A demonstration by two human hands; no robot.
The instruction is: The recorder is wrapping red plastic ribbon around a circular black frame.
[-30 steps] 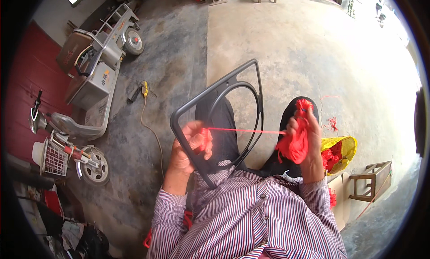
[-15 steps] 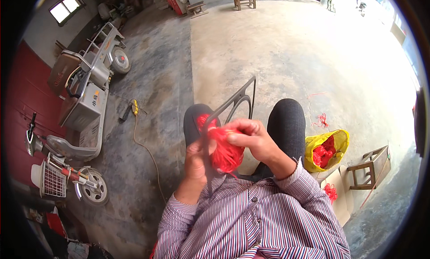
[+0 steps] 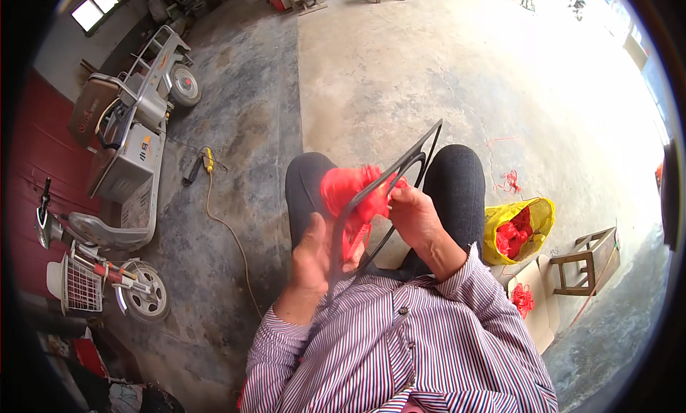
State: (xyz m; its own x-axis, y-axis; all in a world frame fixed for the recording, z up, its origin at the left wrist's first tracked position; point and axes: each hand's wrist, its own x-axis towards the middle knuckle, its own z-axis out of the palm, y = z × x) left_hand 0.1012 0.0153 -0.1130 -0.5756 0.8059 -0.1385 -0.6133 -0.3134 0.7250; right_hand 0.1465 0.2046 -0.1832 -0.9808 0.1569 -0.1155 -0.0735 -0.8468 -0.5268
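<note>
My right hand (image 3: pixel 418 216) pinches the edge of a bundle of red plastic string (image 3: pixel 346 191) above my lap. Low beside the bundle, my left hand (image 3: pixel 309 259) is cupped with its thumb raised, and its fingers curl at the lower red strands. Part of those fingers is hidden. A thin dark frame with a curved inner bar (image 3: pixel 407 158) slants across in front of the bundle and the left fingers. What holds the frame up cannot be made out. Motion blurs the red string.
Right of my knee stands a yellow bag (image 3: pixel 493 250) with red string inside. Beyond it are a small wooden stool (image 3: pixel 574 274), a cardboard piece (image 3: pixel 543 320) and a red string clump (image 3: pixel 522 299). Left are an electric tricycle (image 3: pixel 146 159) and a yellow socket on a cable (image 3: pixel 208 160).
The red bundle has moved up and away from my left palm, and its strands have spread. My left thumb now stands apart from it. The dark frame's far end has shifted right.
</note>
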